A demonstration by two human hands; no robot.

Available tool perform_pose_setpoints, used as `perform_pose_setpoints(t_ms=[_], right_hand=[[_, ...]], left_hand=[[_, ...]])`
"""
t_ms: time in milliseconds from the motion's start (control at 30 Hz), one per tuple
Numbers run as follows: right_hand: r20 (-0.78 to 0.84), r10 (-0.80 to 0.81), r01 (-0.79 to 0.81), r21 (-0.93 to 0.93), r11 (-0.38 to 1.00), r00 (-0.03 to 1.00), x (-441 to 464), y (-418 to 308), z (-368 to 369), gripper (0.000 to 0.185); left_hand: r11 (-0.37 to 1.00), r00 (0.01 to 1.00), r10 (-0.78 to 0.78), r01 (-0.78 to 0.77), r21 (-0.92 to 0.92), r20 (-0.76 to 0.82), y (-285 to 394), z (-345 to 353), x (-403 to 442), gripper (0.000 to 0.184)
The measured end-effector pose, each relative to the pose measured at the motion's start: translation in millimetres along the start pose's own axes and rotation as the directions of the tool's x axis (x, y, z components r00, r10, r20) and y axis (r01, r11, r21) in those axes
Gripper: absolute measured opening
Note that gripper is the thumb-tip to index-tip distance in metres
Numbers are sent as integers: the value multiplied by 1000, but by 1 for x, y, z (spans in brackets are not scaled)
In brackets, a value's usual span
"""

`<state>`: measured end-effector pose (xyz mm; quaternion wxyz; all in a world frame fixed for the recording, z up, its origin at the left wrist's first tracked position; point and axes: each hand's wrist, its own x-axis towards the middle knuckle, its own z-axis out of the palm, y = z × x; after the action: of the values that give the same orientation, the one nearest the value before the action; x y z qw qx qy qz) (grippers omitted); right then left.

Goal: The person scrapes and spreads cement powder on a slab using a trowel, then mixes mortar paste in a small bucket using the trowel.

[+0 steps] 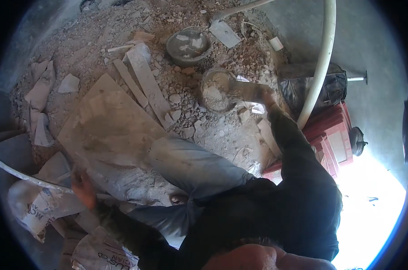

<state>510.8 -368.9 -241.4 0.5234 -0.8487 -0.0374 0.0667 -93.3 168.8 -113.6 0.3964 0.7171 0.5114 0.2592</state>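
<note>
My right hand [269,95] is closed at the end of a motion-blurred brown tool [248,92]; its exact kind is not clear. The tool's far end reaches over a round pan [207,92] holding pale, powdery or wet-looking material. Low on the left, my left hand [83,188] is beside a thin pale hose or strip [30,177]. Blur and shadow hide whether its fingers grip the strip. A large dusty square board or tile [109,119] lies on the rubble between my hands, against my jeans-clad leg [190,162].
A second grey pan [188,46] sits on the rubble [91,49]. Narrow offcuts [147,83] lie beside the board. At right are a pale pipe [323,58], a black bag [314,83] and red crates [332,130]. Printed sacks [35,207] are at lower left.
</note>
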Motion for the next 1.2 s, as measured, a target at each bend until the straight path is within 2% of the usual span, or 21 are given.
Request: perform_pose_setpoints(t_ms=[33, 167, 267, 367, 433, 500, 567, 667, 767, 867, 967, 1033, 1067, 1133, 1167, 1200], right_hand=[[-89, -213, 141, -499, 855, 973, -24, -61, 13, 27], [36, -402, 383, -392, 836, 915, 12, -65, 33, 26], [167, -392, 401, -649, 646, 904, 4, -118, 47, 26], [269, -552, 598, -541, 591, 789, 18, -121, 59, 27], [384, -570, 670, -581, 462, 726, 25, -124, 62, 26], [435, -537, 678, -596, 430, 723, 25, -128, 61, 26], [425, -469, 629, -598, 497, 775, 12, -154, 66, 26], [509, -468, 691, -516, 506, 722, 16, -158, 81, 26], [508, -386, 634, -683, 364, 770, 21, -156, 103, 24], [637, -325, 714, -649, 263, 699, 16, -161, 115, 22], [760, -418, 860, -374, 348, 499, 7, -164, 117, 19], [767, -465, 895, -341, 288, 442, 11, -159, 113, 19], [768, -489, 910, -325, 258, 413, 13, -155, 111, 19], [721, -430, 839, -467, 278, 543, -4, -172, 104, 19], [688, -402, 796, -535, 282, 605, -11, -180, 102, 19], [703, -374, 796, -540, 273, 605, -8, -172, 101, 20]], left_hand=[[999, 999, -41, 41, 19, -14, 2, -1, -2, 36], [998, 996, -46, 49, 26, -78, -3, -4, -5, 37], [999, 995, -37, 40, 31, -89, -5, -6, -8, 37], [999, 995, -23, 26, 29, -99, -3, -8, -9, 37], [1000, 995, -17, 17, 7, -99, 2, -6, -10, 36], [998, 996, -36, 41, 53, -85, 9, -7, -8, 35], [996, 994, -41, 48, 76, -98, 10, -6, -7, 34], [997, 992, -25, 35, 74, -124, 3, -6, -4, 33], [999, 995, -24, 28, 37, -101, -5, -8, -4, 34], [1000, 995, -16, 17, 9, -103, 0, -9, -8, 34], [997, 995, -1, 9, 71, -101, 3, -16, -12, 35], [996, 995, 5, 4, 88, -102, 6, -21, -16, 36], [999, 994, -32, 33, 7, -109, 9, -21, -19, 36], [984, 988, -103, 84, -156, -115, 15, -19, -24, 37], [991, 988, -76, 59, -122, -133, 15, -19, -24, 38], [996, 988, -47, 34, -87, -150, 15, -19, -24, 38]])
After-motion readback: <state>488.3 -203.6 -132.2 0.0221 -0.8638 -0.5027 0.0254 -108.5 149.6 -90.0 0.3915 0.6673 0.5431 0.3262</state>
